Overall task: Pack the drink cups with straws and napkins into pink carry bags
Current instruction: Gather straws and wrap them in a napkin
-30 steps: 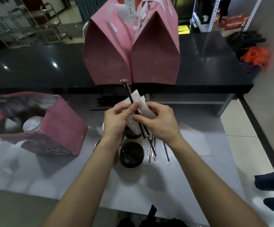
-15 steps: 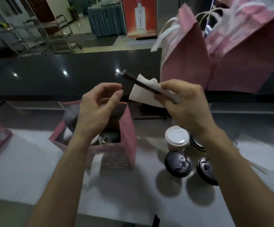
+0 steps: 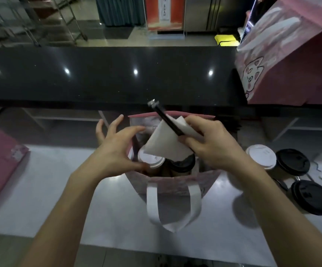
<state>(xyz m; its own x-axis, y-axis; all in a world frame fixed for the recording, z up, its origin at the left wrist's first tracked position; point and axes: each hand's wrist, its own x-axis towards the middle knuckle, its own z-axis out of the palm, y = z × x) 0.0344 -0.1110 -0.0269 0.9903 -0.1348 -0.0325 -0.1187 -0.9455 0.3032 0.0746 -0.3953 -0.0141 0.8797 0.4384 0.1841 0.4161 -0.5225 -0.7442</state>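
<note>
A pale desk [image 3: 116, 212] carries the work, with a glossy black counter [image 3: 106, 74] behind it and a tiled floor with metal racks beyond. The right hand [image 3: 212, 143] has its grip clamped on a white napkin [image 3: 162, 145] and a black wrapped straw [image 3: 166, 118], the straw slanting up and away from the fingers. Directly under that grip stands an open pink bag [image 3: 175, 182], its white handle [image 3: 172, 207] hanging toward the viewer; inside sit a white-lidded cup [image 3: 150, 160] and a black-lidded cup [image 3: 181, 163]. The left hand [image 3: 116, 149] hovers at the bag's left rim, fingers spread apart, holding nothing. Right of the right grip, three more cups [image 3: 287, 166] stand on the desk, well clear of the bag. Another pink bag [image 3: 291, 60] stands on the counter far right. Bare desk lies open left of the left hand.
</note>
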